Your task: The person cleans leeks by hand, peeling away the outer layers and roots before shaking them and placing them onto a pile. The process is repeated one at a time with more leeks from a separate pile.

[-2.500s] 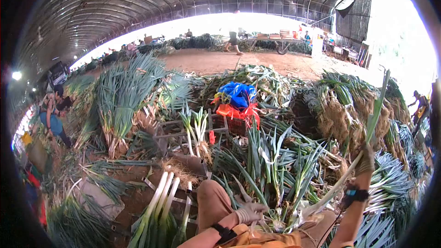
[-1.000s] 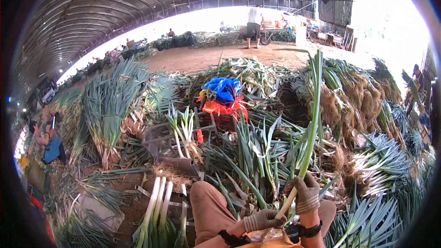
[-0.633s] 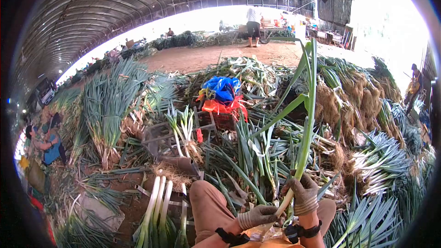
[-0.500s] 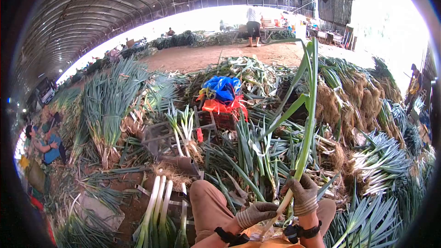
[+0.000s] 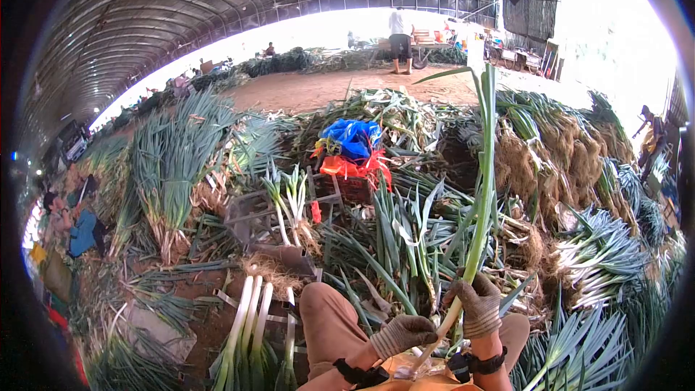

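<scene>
A long leek (image 5: pixel 481 210) stands nearly upright in front of me, green leaves at the top and its pale end slanting down towards my lap. My right hand (image 5: pixel 478 307), in a dirty knitted glove, is wrapped round its lower stalk. My left hand (image 5: pixel 402 334), gloved too, is closed in a pinch at the white part just below; its fingertips touch the stalk. Left of my knee, several trimmed leeks (image 5: pixel 246 318) lie with white ends towards the metal frame (image 5: pixel 250 213). A few smaller leeks (image 5: pixel 289 203) rest on that frame.
Blue plastic bags (image 5: pixel 351 139) and red plastic (image 5: pixel 355 165) lie ahead of me. Leek heaps surround me: a tall bundle (image 5: pixel 170 181) at left, rooted piles (image 5: pixel 550 145) and a white-stemmed pile (image 5: pixel 597 257) at right. A person (image 5: pixel 399 40) stands far back; another person (image 5: pixel 83 228) is at left.
The leek has turned and shifted slightly left at its top; its long side leaves no longer spread out to the left. Both hands stay nearly in place.
</scene>
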### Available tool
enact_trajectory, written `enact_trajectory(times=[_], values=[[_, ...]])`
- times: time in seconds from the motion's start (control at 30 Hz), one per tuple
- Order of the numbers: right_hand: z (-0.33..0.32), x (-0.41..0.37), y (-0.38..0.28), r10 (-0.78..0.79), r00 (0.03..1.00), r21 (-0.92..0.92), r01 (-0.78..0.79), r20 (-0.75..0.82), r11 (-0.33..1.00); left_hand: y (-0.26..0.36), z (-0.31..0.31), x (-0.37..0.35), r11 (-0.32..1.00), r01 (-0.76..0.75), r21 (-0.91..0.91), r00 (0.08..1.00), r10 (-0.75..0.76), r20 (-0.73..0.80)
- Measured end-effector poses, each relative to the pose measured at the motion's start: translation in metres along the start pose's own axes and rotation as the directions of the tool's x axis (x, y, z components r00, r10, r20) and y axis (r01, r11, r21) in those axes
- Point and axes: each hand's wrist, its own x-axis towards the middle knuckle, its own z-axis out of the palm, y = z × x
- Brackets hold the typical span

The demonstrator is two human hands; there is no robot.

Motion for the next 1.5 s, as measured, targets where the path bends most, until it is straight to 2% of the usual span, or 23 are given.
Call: enact_trajectory(times=[0.13, 0.17, 0.23, 0.27, 0.33, 0.4, 0.47, 0.53, 0.57, 0.6, 0.67, 0.7, 0.77, 0.93, 1.0, 1.07, 1.1, 1.13, 1.27, 1.33, 1.4, 1.47, 1.5], values=[[0.002, 0.000, -0.003, 0.005, 1.000, -0.016, -0.005, -0.010, 1.000, -0.010, 0.002, -0.003, 0.988, -0.026, -0.152, 1.000, 0.024, -0.017], [0.002, 0.000, -0.004, 0.005, 1.000, -0.031, -0.005, -0.018, 1.000, -0.011, 0.002, -0.003, 0.988, -0.026, -0.152, 1.000, 0.024, -0.017], [0.004, 0.000, -0.006, 0.005, 1.000, -0.046, -0.006, -0.023, 0.999, -0.006, 0.005, -0.005, 0.995, -0.029, 0.094, 0.998, 0.035, -0.059], [0.007, -0.001, -0.009, 0.000, 0.999, -0.095, -0.004, -0.044, 0.995, -0.003, 0.009, -0.005, 0.995, -0.030, 0.094, 0.998, 0.036, -0.061], [0.011, -0.002, -0.014, -0.003, 0.998, -0.144, -0.005, -0.060, 0.990, 0.000, 0.019, -0.004, 0.992, -0.095, -0.086, 0.995, 0.092, -0.035], [0.011, 0.000, -0.019, -0.009, 0.999, -0.113, 0.005, -0.032, 0.994, -0.004, 0.020, -0.002, 0.998, -0.049, -0.030, 0.999, 0.050, 0.004], [0.000, 0.006, -0.020, 0.060, 0.988, 0.301, -0.100, 0.140, 0.948, -0.005, 0.016, -0.001, 1.000, -0.006, 0.028, 0.999, 0.005, 0.035], [0.001, 0.012, -0.028, 0.106, 0.955, 0.454, -0.227, 0.276, 0.861, 0.000, 0.007, 0.002, 0.982, 0.056, -0.180, 0.962, -0.005, 0.272], [-0.002, 0.017, -0.023, 0.097, 0.952, 0.446, -0.225, 0.291, 0.866, -0.001, 0.002, 0.007, 0.952, 0.092, -0.291, 0.954, -0.001, 0.300], [-0.004, 0.024, -0.019, 0.083, 0.949, 0.437, -0.217, 0.306, 0.873, 0.001, 0.001, 0.012, 0.888, 0.160, -0.430, 0.953, -0.025, 0.302], [0.001, 0.030, -0.017, 0.075, 0.959, 0.456, -0.197, 0.272, 0.868, 0.008, 0.001, 0.014, 0.974, 0.008, -0.225, 0.995, 0.015, 0.099], [0.003, 0.033, -0.014, 0.087, 0.976, 0.333, -0.150, 0.197, 0.931, 0.011, 0.000, 0.018, 0.975, 0.006, -0.223, 0.995, 0.016, 0.094], [0.009, 0.036, -0.006, 0.041, 0.997, 0.042, -0.044, 0.068, 0.998, 0.013, 0.003, 0.028, 0.994, -0.072, -0.078, 0.989, 0.061, -0.134], [0.002, 0.046, 0.022, -0.032, 0.999, -0.139, 0.027, -0.034, 0.990, -0.015, 0.002, 0.044, 0.984, -0.129, -0.127, 0.975, 0.102, -0.199], [0.000, 0.047, 0.030, -0.130, 0.988, -0.323, 0.096, -0.087, 0.942, -0.045, -0.005, 0.058, 0.883, -0.165, -0.439, 0.972, 0.071, -0.223], [-0.005, 0.048, 0.034, -0.098, 0.992, -0.343, 0.063, -0.083, 0.937, -0.043, -0.008, 0.052, 0.903, -0.148, -0.403, 0.969, 0.052, -0.241], [-0.007, 0.048, 0.035, -0.064, 0.995, -0.363, 0.032, -0.077, 0.931, -0.016, -0.004, 0.042, 0.992, -0.084, -0.089, 0.970, 0.061, -0.237], [-0.005, 0.047, 0.031, -0.066, 0.995, -0.361, 0.035, -0.073, 0.932, -0.001, -0.001, 0.037, 0.971, -0.014, 0.238, 0.970, 0.071, -0.232], [-0.002, 0.041, 0.021, -0.021, 1.000, -0.244, 0.019, -0.007, 0.970, -0.004, -0.009, 0.039, 0.919, -0.020, 0.394, 0.974, 0.106, -0.198], [-0.001, 0.040, 0.018, -0.041, 0.999, -0.302, 0.038, -0.004, 0.953, 0.007, 0.000, 0.032, 0.768, 0.120, 0.629, 0.962, 0.066, -0.265], [0.002, 0.038, 0.015, -0.061, 0.998, -0.392, 0.055, -0.003, 0.918, -0.014, -0.002, 0.025, 0.845, 0.020, 0.534, 0.966, 0.122, -0.229], [0.000, 0.038, 0.021, -0.129, 0.992, -0.460, 0.111, -0.007, 0.881, -0.025, -0.001, 0.020, 0.814, 0.177, 0.553, 0.973, -0.061, -0.222], [0.002, 0.036, 0.019, -0.165, 0.986, -0.460, 0.151, 0.009, 0.875, -0.029, -0.002, 0.016, 0.884, 0.225, 0.411, 0.966, -0.146, -0.214]])
